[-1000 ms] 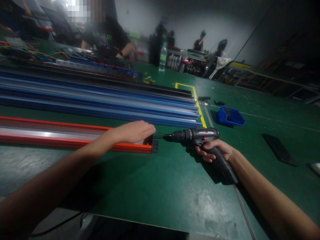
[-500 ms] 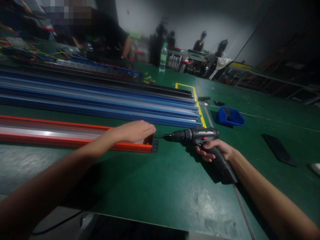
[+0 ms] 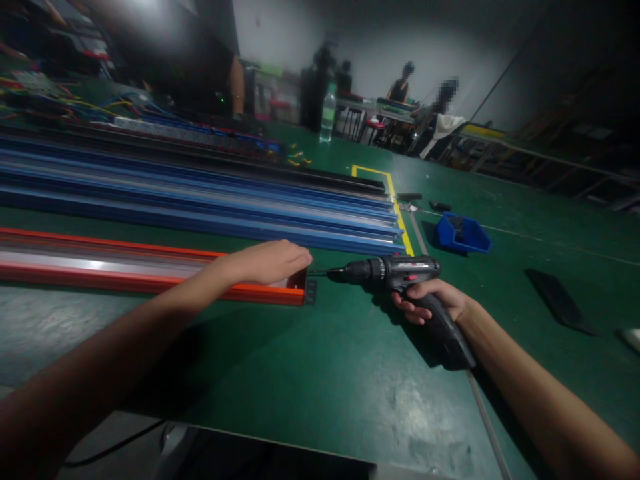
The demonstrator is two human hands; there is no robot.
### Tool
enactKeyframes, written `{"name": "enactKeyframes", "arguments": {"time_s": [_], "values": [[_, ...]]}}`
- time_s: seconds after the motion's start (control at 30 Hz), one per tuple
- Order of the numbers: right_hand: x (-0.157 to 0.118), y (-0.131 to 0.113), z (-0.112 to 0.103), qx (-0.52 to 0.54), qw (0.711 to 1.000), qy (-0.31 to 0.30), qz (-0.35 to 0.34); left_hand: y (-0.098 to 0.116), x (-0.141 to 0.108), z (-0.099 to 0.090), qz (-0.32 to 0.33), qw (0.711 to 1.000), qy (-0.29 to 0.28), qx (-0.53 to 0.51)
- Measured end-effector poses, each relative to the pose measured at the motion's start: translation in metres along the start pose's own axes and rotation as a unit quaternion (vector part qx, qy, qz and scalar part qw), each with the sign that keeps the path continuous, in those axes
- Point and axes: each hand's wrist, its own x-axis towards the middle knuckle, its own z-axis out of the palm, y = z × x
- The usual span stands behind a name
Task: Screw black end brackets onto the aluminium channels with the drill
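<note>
My right hand (image 3: 435, 300) is wrapped around the grip of a black cordless drill (image 3: 400, 269), which points left. The drill's long bit (image 3: 325, 272) meets the black end cap (image 3: 310, 292) of an orange metal channel (image 3: 260, 294). My left hand (image 3: 273, 262) lies across that channel near the capped end, its fingers together and bent over the far rim. Those fingertips are mostly hidden. The channel runs off to the left, flat on the green table (image 3: 340, 373).
Behind lie several blue metal channels (image 3: 250, 207), parallel to the orange one. A blue bin (image 3: 463, 233) with dark parts and a black flat piece (image 3: 557, 300) are at right. A bottle (image 3: 327, 115) stands farther back. A person (image 3: 190, 67) is across the table.
Both hands, the drill and the orange channel look almost unmoved. Across the table, the person has shifted, and an arm has moved left.
</note>
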Motion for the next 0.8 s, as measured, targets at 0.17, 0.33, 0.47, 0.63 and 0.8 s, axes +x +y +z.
{"name": "enactKeyframes", "arguments": {"time_s": [0.17,0.33,0.47,0.63,0.8], "values": [[0.0,0.0,0.0008,-0.001,1.0,0.0,-0.007,-0.003,-0.0004,0.0019,0.004,1.0,0.003,0.01],[-0.0005,-0.0002,0.0007,-0.002,1.0,0.003,-0.007,-0.0048,-0.0003,0.0024,0.013,1.0,0.004,0.024],[-0.0005,0.0006,0.0006,-0.002,1.0,0.01,-0.009,-0.001,0.0002,0.0002,0.006,1.0,0.001,0.012],[-0.0003,0.0004,0.0021,0.001,1.0,0.012,-0.008,-0.0011,0.0004,0.0007,-0.003,1.0,-0.001,0.001],[-0.0009,-0.0004,0.0031,0.003,1.0,0.011,-0.006,-0.0027,0.0007,0.0015,-0.003,1.0,-0.001,-0.005]]}}
